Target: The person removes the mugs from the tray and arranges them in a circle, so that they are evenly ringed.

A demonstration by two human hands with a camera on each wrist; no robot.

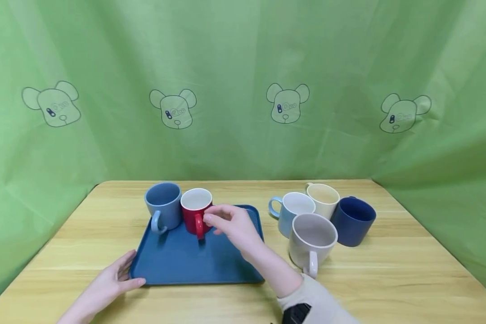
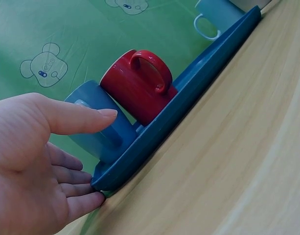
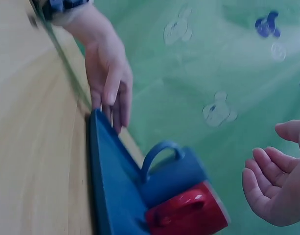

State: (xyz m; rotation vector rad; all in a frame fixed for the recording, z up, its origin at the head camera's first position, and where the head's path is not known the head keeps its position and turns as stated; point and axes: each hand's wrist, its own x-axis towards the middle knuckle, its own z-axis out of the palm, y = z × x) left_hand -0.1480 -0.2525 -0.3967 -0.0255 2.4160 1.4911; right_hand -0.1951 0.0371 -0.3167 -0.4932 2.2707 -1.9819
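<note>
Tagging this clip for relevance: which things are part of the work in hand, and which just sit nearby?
In hand:
- red mug, by the right hand
- blue tray, left hand at its corner
- blue-grey mug on the tray

Nearby on the table:
- light blue mug
- cream mug
- navy mug
- grey mug

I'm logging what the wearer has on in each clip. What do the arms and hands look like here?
Both hands are bare: no gloves or rings visible. The right hand comes out of a beige sleeve with a black strap-like device at the wrist. The left hand shows no sleeve in the head view.
</note>
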